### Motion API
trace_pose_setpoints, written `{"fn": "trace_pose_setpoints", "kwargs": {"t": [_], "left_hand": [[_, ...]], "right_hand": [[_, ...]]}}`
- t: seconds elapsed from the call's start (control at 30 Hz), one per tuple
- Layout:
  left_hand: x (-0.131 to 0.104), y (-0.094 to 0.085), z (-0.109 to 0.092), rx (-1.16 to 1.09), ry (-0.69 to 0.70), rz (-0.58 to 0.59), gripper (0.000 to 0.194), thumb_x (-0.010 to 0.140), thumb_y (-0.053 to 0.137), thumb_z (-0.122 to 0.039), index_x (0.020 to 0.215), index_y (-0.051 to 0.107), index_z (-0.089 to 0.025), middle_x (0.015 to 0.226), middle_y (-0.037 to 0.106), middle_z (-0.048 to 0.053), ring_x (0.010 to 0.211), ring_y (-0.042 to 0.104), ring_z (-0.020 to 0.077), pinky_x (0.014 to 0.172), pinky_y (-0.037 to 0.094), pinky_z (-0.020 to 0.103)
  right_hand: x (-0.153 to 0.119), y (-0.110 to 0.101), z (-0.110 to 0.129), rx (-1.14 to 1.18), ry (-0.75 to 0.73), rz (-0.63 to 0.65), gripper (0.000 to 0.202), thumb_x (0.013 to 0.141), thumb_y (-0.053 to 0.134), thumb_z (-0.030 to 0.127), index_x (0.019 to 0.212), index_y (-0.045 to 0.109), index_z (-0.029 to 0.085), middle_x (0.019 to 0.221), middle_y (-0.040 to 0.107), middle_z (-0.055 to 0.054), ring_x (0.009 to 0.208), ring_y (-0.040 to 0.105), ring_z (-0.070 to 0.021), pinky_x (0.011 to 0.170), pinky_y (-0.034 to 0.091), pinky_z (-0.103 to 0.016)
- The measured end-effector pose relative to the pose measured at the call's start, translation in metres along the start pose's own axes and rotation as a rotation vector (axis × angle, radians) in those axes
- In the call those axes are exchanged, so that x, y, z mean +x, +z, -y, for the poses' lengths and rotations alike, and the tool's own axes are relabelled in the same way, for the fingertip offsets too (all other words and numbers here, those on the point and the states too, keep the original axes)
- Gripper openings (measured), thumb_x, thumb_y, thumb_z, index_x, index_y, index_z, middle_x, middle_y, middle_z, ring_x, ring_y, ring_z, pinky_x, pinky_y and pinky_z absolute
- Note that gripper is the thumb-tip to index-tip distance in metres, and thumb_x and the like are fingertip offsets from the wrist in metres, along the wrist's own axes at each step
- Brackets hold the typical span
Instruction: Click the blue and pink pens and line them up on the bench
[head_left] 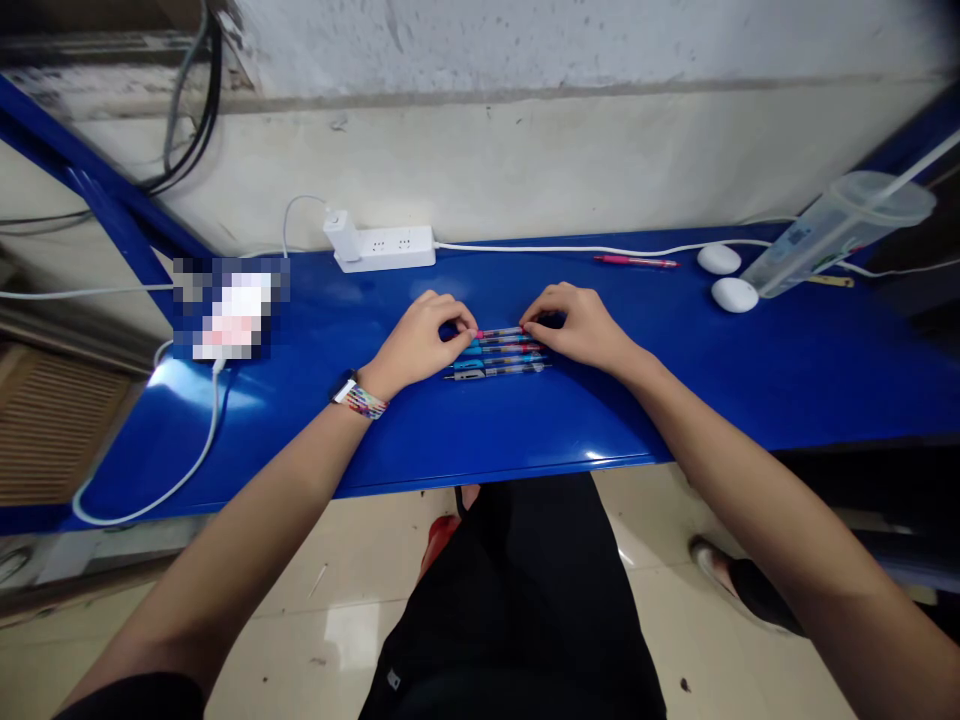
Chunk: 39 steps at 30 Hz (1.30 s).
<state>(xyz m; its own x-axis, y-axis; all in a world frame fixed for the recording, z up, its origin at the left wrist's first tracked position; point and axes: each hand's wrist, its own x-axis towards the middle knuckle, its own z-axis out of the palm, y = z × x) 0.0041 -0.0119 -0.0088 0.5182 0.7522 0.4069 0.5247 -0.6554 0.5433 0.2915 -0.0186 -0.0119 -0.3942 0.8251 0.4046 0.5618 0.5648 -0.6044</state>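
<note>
Several pens lie side by side in a row on the blue table (510, 430). The farthest one is a pen with pink ends (499, 332); my left hand (426, 335) pinches its left end, and my right hand (574, 322) pinches its right end. Closer to me are blue pens (480, 364), and the nearest is a grey pen (487, 373). Fingers of both hands partly cover the ends of the upper pens. A watch with a colourful band (361, 398) is on my left wrist.
A white power strip (394, 248) stands by the wall with a plugged-in charger (342, 235). A pink pen (637, 261), two white rounded objects (733, 294) and a clear plastic container (817, 240) are at the right. A phone-like device (238, 310) with a cable lies left.
</note>
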Motion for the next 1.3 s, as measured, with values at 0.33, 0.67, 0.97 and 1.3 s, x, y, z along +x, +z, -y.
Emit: {"fn": "trace_pose_setpoints", "kwargs": {"t": [0.33, 0.67, 0.97, 1.3], "left_hand": [[-0.008, 0.019, -0.024, -0.424, -0.244, -0.229, 0.016, 0.106, 0.067, -0.035, 0.100, 0.078, -0.025, 0.107, 0.082, 0.005, 0.103, 0.074, 0.0248, 0.098, 0.058, 0.041], [-0.005, 0.034, -0.030, -0.529, -0.316, -0.379, 0.031, 0.111, 0.063, -0.039, 0.087, 0.076, -0.025, 0.098, 0.080, 0.005, 0.100, 0.073, 0.0238, 0.100, 0.059, 0.040], [-0.004, 0.031, -0.027, -0.500, -0.309, -0.374, 0.037, 0.110, 0.063, -0.048, 0.084, 0.074, -0.024, 0.093, 0.078, 0.005, 0.094, 0.071, 0.0232, 0.092, 0.059, 0.038], [-0.002, 0.025, -0.021, -0.485, -0.306, -0.377, 0.034, 0.110, 0.063, -0.042, 0.082, 0.073, -0.024, 0.091, 0.077, 0.005, 0.093, 0.071, 0.0226, 0.091, 0.059, 0.038]], "right_hand": [[-0.005, 0.031, 0.027, 0.425, 0.152, -0.260, 0.019, 0.096, 0.070, 0.030, 0.108, 0.085, 0.027, 0.121, 0.081, -0.008, 0.121, 0.075, -0.0302, 0.111, 0.057, -0.051], [-0.005, 0.045, 0.038, 0.420, 0.188, -0.287, 0.019, 0.096, 0.064, 0.023, 0.102, 0.081, 0.026, 0.117, 0.081, -0.007, 0.120, 0.074, -0.0286, 0.110, 0.055, -0.048], [-0.011, 0.038, 0.047, 0.099, -0.057, -0.150, 0.015, 0.096, 0.069, 0.025, 0.083, 0.075, 0.026, 0.116, 0.081, -0.008, 0.123, 0.068, -0.0347, 0.113, 0.050, -0.059], [-0.014, 0.023, 0.044, -0.023, -0.446, 0.174, 0.017, 0.100, 0.079, 0.038, 0.088, 0.073, 0.026, 0.134, 0.074, -0.013, 0.136, 0.060, -0.0379, 0.113, 0.052, -0.061]]}}
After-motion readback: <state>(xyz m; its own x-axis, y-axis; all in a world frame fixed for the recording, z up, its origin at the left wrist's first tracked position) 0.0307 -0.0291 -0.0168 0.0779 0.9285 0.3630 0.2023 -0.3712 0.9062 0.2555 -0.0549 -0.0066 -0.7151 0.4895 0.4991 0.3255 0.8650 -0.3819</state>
